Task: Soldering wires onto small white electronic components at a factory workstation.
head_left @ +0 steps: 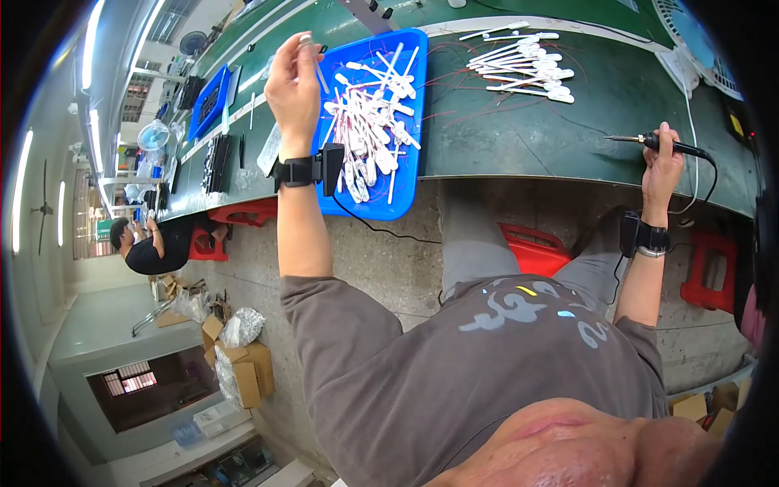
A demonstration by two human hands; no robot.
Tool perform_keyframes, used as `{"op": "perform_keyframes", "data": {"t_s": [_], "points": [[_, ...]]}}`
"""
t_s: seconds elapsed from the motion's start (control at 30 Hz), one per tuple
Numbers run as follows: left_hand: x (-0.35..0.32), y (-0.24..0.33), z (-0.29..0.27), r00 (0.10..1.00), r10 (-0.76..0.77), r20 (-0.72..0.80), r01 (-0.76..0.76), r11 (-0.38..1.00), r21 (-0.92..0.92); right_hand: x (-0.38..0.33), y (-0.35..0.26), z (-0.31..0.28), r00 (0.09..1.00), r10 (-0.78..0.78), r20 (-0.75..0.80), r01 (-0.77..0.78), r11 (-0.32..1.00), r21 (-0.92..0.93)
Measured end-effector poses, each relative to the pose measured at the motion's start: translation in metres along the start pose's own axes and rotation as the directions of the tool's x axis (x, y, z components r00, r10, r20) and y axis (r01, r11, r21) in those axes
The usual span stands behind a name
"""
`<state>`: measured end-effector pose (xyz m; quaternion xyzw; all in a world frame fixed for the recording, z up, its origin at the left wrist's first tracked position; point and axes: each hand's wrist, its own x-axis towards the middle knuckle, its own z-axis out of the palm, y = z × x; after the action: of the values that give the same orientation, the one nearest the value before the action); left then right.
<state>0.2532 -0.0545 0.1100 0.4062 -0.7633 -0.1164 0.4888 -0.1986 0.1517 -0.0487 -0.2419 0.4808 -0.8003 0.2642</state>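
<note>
My left hand [292, 93] is raised at the left rim of a blue plastic tray [420, 114], its fingers pinched together. A thin pale stick [321, 79] comes out below those fingers; its far end is hard to make out. Inside the tray lies a loose heap of white stick-shaped parts [369, 134] with thin red wires. On the right, my right hand [664, 170] grips a black-handled soldering iron [652, 141] near the table's front edge. Its metal tip points left over the green table top [519, 138].
More white wired parts [523, 66] lie in a pile right of the tray, thin red wires spreading around them. A fan [699, 40] stands at the far right. The iron's black cord [711, 183] loops beside my right hand. Another person [158, 247] sits far left.
</note>
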Motion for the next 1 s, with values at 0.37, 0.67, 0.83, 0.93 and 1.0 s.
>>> {"op": "perform_keyframes", "data": {"t_s": [0.37, 0.67, 0.83, 0.93, 1.0], "points": [[-0.023, -0.018, -0.008, 0.815, -0.241, 0.528, -0.035, 0.888, 0.459, 0.000, -0.001, 0.001, 0.999, 0.011, -0.036, -0.011, 1.000, -0.012], [-0.083, 0.000, 0.003, 0.752, -0.031, 0.659, -0.323, 0.854, 0.409, -0.001, -0.004, 0.003, 0.998, 0.031, -0.060, -0.032, 0.999, -0.015], [-0.064, -0.006, -0.011, 0.850, -0.230, 0.473, -0.018, 0.886, 0.463, -0.001, -0.004, 0.006, 0.998, 0.030, -0.055, -0.031, 0.999, -0.013], [-0.046, -0.033, -0.025, 0.874, -0.285, 0.393, -0.003, 0.807, 0.590, 0.000, -0.004, 0.003, 0.999, 0.021, -0.024, -0.021, 1.000, -0.007], [-0.042, -0.053, -0.028, 0.887, -0.305, 0.347, 0.007, 0.761, 0.649, 0.000, -0.004, 0.004, 0.999, 0.026, -0.026, -0.026, 1.000, -0.009]]}}
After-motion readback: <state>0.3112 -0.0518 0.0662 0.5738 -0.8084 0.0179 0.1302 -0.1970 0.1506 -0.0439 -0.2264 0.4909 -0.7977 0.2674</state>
